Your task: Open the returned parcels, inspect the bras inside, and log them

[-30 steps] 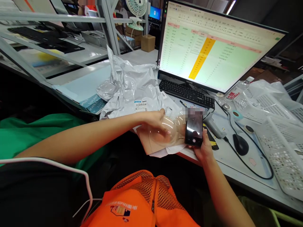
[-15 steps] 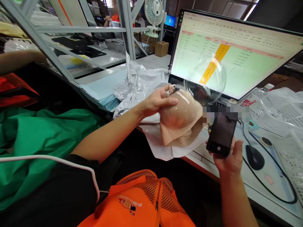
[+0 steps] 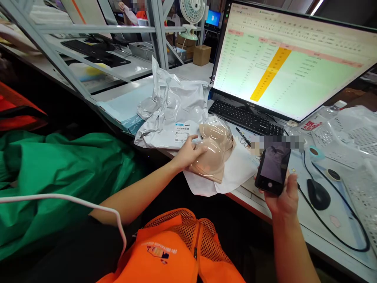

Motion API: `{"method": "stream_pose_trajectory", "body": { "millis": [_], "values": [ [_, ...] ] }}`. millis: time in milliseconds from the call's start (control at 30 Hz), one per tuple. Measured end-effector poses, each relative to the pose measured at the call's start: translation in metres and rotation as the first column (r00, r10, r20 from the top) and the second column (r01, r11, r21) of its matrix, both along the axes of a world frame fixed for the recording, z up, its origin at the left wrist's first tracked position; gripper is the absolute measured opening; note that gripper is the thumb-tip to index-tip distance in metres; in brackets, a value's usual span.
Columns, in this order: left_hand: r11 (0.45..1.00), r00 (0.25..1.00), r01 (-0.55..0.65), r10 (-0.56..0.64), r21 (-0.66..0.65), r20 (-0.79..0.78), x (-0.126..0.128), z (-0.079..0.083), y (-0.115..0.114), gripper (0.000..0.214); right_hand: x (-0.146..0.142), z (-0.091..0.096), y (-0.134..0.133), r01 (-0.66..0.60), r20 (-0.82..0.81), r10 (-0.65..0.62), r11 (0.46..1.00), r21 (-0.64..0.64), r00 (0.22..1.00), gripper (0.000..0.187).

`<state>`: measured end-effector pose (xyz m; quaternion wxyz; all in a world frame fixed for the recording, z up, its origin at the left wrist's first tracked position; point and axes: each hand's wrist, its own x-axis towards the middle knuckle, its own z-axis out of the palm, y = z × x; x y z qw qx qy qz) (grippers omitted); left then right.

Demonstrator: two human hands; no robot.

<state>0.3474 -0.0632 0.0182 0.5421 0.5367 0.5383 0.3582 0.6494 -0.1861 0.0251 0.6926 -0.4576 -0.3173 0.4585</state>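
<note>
A beige bra (image 3: 213, 151) with clear plastic forms in its cups lies on a white sheet (image 3: 203, 189) at the desk's front edge. My left hand (image 3: 190, 154) grips its left side, thumb over the near cup and some fingers hidden. To the right, my right hand (image 3: 284, 200) holds a black smartphone (image 3: 273, 169) from below, tilted, its screen facing me. Behind the bra rests a crumpled grey-white mailer bag (image 3: 179, 102) bearing a printed barcode label (image 3: 182, 132).
A monitor (image 3: 294, 63) showing a spreadsheet stands behind a black keyboard (image 3: 246, 117). On the right are a mouse (image 3: 318, 194) with its cable, a tape roll (image 3: 316, 153) and white plastic baskets (image 3: 359, 184). A metal frame (image 3: 97, 28) crosses the left; another person is beyond it.
My left hand has lowered the bra onto the white sheet, and both its cups now show together. The phone has shifted slightly left. The mailer bag's label has come into view.
</note>
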Motion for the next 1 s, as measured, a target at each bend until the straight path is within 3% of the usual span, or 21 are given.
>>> {"method": "stream_pose_trajectory", "body": {
  "millis": [67, 167, 233, 333, 467, 533, 667, 800, 900, 1000],
  "values": [
    [0.988, 0.934, 0.106, -0.06, 0.112, -0.352, -0.005, 0.004, -0.006, 0.073, -0.005, -0.002, 0.008, -0.025, -0.009, 0.024, 0.999, -0.026, 1.0, 0.062],
    [0.932, 0.678, 0.297, -0.053, 0.207, -0.733, -0.012, 0.02, -0.013, 0.07, -0.018, -0.006, 0.029, -0.059, -0.024, 0.057, 0.995, -0.076, 0.998, 0.068],
    [0.878, 0.61, 0.358, 0.038, 0.318, -0.791, -0.012, 0.032, -0.012, 0.069, -0.031, -0.009, 0.047, -0.052, -0.043, 0.047, 0.993, -0.109, 0.998, 0.071],
    [0.762, 0.646, 0.452, 0.079, 0.464, -0.759, -0.005, 0.041, -0.004, 0.089, -0.052, -0.013, 0.076, -0.048, -0.091, 0.033, 0.986, -0.162, 0.995, 0.067],
    [0.7, 0.531, 0.647, -0.131, 0.301, -0.837, 0.015, 0.023, 0.011, 0.11, -0.071, -0.019, 0.104, -0.051, -0.117, 0.031, 0.983, -0.178, 0.993, 0.059],
    [0.682, 0.494, 0.677, -0.144, 0.276, -0.857, 0.024, 0.009, 0.014, 0.109, -0.073, -0.021, 0.112, -0.047, -0.105, 0.027, 0.981, -0.189, 0.994, 0.058],
    [0.706, 0.574, 0.617, -0.103, 0.347, -0.812, 0.035, -0.009, 0.013, 0.102, -0.067, -0.01, 0.114, -0.103, -0.082, 0.09, 0.979, -0.173, 0.993, 0.062],
    [0.737, 0.751, 0.508, -0.126, 0.446, -0.648, 0.017, -0.002, 0.015, 0.09, -0.065, 0.023, 0.095, -0.257, -0.064, 0.253, 0.963, -0.081, 0.965, 0.068],
    [0.701, 0.913, 0.334, -0.074, 0.63, -0.401, -0.022, 0.027, 0.022, 0.072, -0.073, 0.054, 0.072, -0.327, -0.04, 0.326, 0.944, -0.038, 0.945, 0.064],
    [0.608, 0.97, 0.241, -0.159, 0.756, -0.182, -0.059, 0.078, 0.027, 0.075, -0.091, 0.084, 0.048, -0.438, 0.013, 0.438, 0.899, 0.003, 0.899, 0.06]
  ]
}}
